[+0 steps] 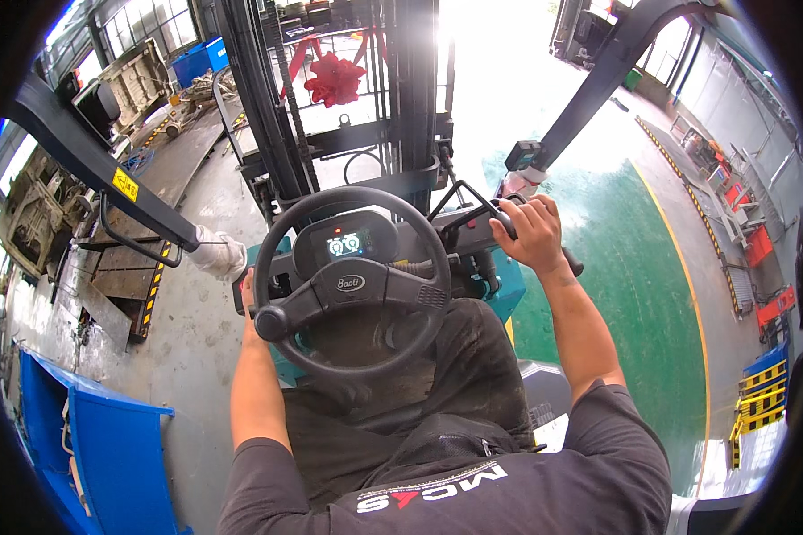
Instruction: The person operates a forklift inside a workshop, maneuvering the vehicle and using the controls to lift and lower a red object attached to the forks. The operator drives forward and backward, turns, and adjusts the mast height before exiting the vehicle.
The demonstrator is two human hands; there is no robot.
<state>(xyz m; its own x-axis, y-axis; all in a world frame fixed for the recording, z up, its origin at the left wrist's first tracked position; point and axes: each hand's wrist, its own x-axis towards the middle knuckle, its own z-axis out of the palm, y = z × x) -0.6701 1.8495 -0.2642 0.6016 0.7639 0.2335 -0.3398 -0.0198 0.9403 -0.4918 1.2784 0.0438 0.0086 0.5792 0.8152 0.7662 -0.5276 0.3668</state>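
Observation:
I sit at the black steering wheel of a forklift, with a round spinner knob on its lower left. My left hand is at the wheel's left edge, beside a dark part with a bit of red; its fingers are mostly hidden, so I cannot tell what they grip. At the right of the dashboard, my right hand curls over the black knob of a control lever. Behind the wheel, a small display is lit.
Ahead rises the dark mast, with a red ribbon bow hanging at it. Dark posts slant up on both sides. A blue cabinet stands at the lower left. Green floor lies to the right, edged by a yellow line.

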